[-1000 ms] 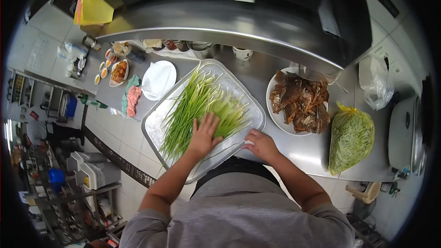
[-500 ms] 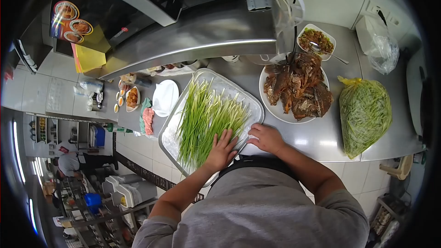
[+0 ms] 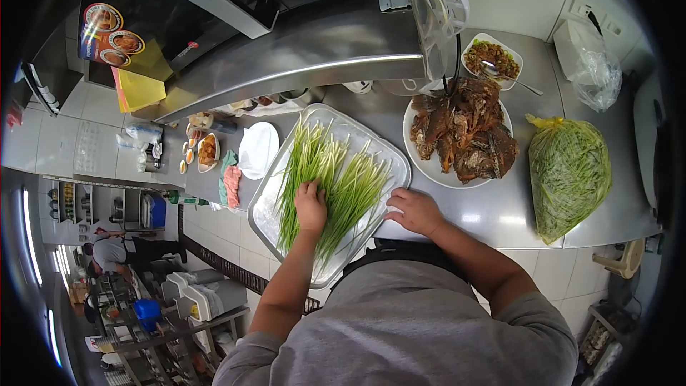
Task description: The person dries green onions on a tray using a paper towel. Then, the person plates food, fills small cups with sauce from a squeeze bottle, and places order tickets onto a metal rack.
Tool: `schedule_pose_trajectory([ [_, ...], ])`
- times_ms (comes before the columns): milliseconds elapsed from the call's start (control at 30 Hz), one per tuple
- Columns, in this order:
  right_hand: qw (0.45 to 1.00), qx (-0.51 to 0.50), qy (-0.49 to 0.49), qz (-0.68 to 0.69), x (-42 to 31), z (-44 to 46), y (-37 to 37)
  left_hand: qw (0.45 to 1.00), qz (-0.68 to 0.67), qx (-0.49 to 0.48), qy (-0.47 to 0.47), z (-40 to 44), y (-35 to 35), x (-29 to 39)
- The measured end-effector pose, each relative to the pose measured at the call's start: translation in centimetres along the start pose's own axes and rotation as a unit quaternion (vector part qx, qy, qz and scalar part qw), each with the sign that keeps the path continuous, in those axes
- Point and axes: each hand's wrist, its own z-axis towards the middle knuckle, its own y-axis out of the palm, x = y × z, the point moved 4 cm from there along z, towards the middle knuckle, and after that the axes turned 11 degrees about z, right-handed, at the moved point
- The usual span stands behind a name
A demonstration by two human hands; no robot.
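A metal tray lies at a slant on the counter, bearing long green chives with pale ends. The stalks are spread in two groups with a gap between their upper ends. My left hand is over the left group, its fingers curled into the stalks and closed around some; the fingertips are partly hidden. Beside the tray's right edge, my right hand rests low with fingers loosely bent and apart, the tips at the rim. No object shows in it.
Right of the tray are a plate of fried fish, a bowl of chopped food with a spoon, and a bag of shredded greens. A steel shelf overhangs the counter's back. Another person stands far left.
My left hand has moved left and up from lying flat over the right stalks, and its fingers have curled. A gap has opened among the chives. The right hand has barely shifted.
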Motion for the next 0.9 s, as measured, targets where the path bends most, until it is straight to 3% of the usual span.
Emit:
schedule_pose_trajectory([
  [133,1.0,0.004,0.0,0.004,0.0,0.0,0.0,0.999,0.023,-0.014,0.032,-0.8,-2.4,2.8],
  [200,1.0,-0.006,0.007,-0.004,0.0,0.0,0.0,0.984,-0.004,-0.016,0.177,-2.2,-2.9,5.3],
  [233,1.0,-0.007,0.008,-0.004,0.1,-0.1,0.1,0.984,-0.004,-0.017,0.177,-3.0,-2.5,5.6],
  [300,1.0,0.0,0.0,-0.003,0.2,0.0,0.1,0.966,0.038,-0.162,0.198,-4.5,-0.1,5.6],
  [467,1.0,-0.01,0.01,-0.001,0.2,-0.2,0.2,0.974,0.056,-0.154,0.158,-4.2,0.4,5.0],
  [533,1.0,-0.015,0.013,-0.001,0.2,0.0,0.1,0.934,-0.021,-0.22,0.281,-4.7,-0.8,5.9],
  [600,1.0,0.004,-0.001,0.002,0.2,0.0,0.2,0.937,-0.012,-0.204,0.282,-2.8,-1.4,4.6],
  [667,1.0,0.007,-0.002,0.007,0.3,-0.1,0.4,0.998,-0.022,-0.027,0.049,0.5,-0.9,0.0],
  [700,1.0,0.005,0.002,0.007,0.2,-0.1,0.3,0.998,-0.022,-0.027,0.046,1.0,0.2,-1.3],
  [767,1.0,-0.002,0.003,0.003,0.1,0.0,0.3,0.986,0.002,-0.125,-0.113,1.3,2.9,-4.2],
  [800,1.0,0.001,0.004,0.002,0.2,-0.1,0.3,0.986,-0.001,-0.122,-0.117,0.6,2.8,-4.0],
  [867,1.0,0.006,0.003,0.002,0.4,0.2,0.4,0.993,0.031,-0.097,0.061,-1.1,2.1,-2.1],
  [900,1.0,0.007,0.008,0.003,0.5,0.2,0.4,0.991,0.022,-0.104,0.085,-1.3,1.9,-2.7],
])
